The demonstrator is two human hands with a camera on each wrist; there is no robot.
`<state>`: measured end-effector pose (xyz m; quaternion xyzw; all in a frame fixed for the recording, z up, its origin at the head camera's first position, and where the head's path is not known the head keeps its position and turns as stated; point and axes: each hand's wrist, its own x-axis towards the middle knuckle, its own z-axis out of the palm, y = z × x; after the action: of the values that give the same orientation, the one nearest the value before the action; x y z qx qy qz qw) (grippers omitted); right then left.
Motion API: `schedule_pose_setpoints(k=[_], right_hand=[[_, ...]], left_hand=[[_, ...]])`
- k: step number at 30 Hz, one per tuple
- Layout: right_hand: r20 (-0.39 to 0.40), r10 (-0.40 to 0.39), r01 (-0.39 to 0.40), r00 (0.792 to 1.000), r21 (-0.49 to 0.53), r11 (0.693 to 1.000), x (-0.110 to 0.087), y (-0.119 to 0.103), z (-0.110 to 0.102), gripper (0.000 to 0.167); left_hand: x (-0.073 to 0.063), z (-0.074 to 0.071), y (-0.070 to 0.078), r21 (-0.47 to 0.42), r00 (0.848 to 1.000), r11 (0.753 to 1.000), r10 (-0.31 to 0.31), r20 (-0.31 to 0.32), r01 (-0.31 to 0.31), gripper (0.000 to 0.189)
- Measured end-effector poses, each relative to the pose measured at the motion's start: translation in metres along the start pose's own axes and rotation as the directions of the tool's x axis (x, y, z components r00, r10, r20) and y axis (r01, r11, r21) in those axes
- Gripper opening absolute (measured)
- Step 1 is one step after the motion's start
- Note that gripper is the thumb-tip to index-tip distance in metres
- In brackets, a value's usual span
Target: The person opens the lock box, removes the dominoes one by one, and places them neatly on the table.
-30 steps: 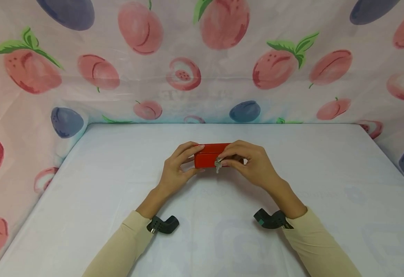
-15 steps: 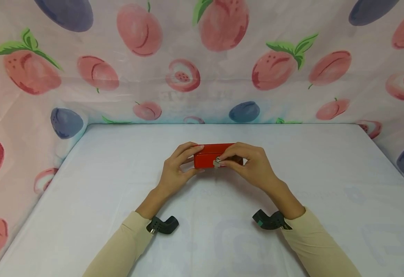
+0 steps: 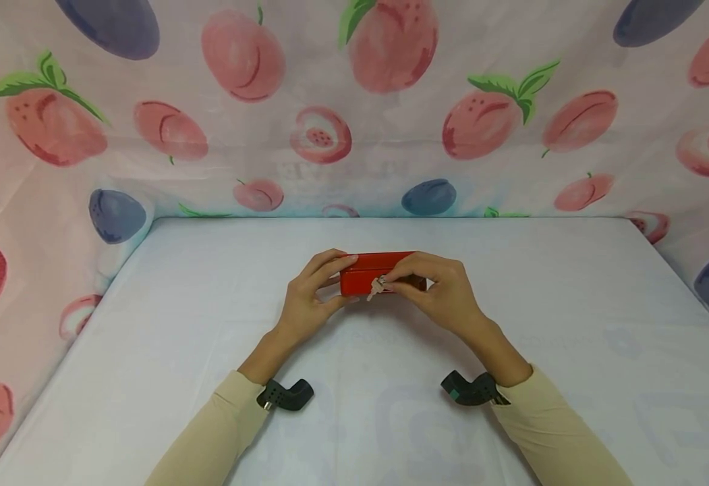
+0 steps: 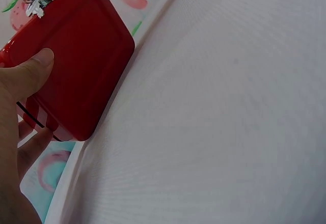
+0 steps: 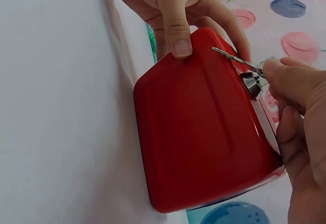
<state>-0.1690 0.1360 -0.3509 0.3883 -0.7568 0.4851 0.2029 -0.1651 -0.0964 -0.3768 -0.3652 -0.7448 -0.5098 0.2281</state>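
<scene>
A red metal box (image 3: 360, 281) with a silver lock (image 5: 251, 84) on its front side is held over the white table. My left hand (image 3: 312, 290) grips the box's left end, its thumb (image 4: 35, 71) on one broad face and the fingers on the opposite side. At the lock, the thumb and index finger of my right hand (image 3: 442, 287) pinch a small key, mostly hidden by the fingertips. A second key (image 5: 232, 57) hangs from the same ring and sticks out beside the lock. Whether the box touches the table is unclear.
A white cloth covers the table (image 3: 354, 405). Behind it and along the sides hangs a curtain (image 3: 390, 135) printed with peaches and plums. Black wrist cameras (image 3: 287, 395) sit by both sleeves.
The hanging key has swung to the left below the lock. My right wrist has shifted slightly left as the right fingers turn a little. Left hand and box stay in place.
</scene>
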Motion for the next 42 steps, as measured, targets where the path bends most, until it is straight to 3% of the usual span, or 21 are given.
schedule_pose_setpoints(k=[6,10,20,29,36,42], right_hand=[[-0.023,0.029,-0.029,0.999,0.004,1.0,-0.003,0.005,0.003,0.02],[-0.051,0.045,-0.046,0.998,-0.003,0.999,-0.003,0.001,0.007,0.021],[-0.07,0.026,-0.028,0.997,-0.019,0.999,0.006,-0.033,0.006,0.022],[-0.032,-0.075,0.073,0.997,-0.042,0.996,0.007,-0.027,-0.004,0.032],[-0.053,0.057,-0.063,0.997,-0.109,0.992,0.005,-0.024,-0.022,0.026],[-0.006,0.191,-0.191,0.982,-0.087,0.978,0.0,-0.018,-0.03,0.029]], left_hand=[[-0.003,0.001,-0.006,-0.003,1.0,1.0,-0.007,0.005,0.007,0.057],[0.0,-0.001,0.001,-0.001,1.0,1.0,-0.004,0.01,0.004,0.056],[-0.002,-0.001,-0.001,-0.012,1.0,1.0,0.002,0.014,-0.002,0.055],[-0.005,0.0,-0.002,-0.03,1.0,1.0,-0.006,0.019,0.006,0.056],[-0.005,0.0,-0.002,-0.043,1.0,0.999,-0.006,0.022,0.007,0.056],[-0.006,0.0,-0.005,-0.055,1.0,0.998,-0.012,0.027,0.014,0.056]])
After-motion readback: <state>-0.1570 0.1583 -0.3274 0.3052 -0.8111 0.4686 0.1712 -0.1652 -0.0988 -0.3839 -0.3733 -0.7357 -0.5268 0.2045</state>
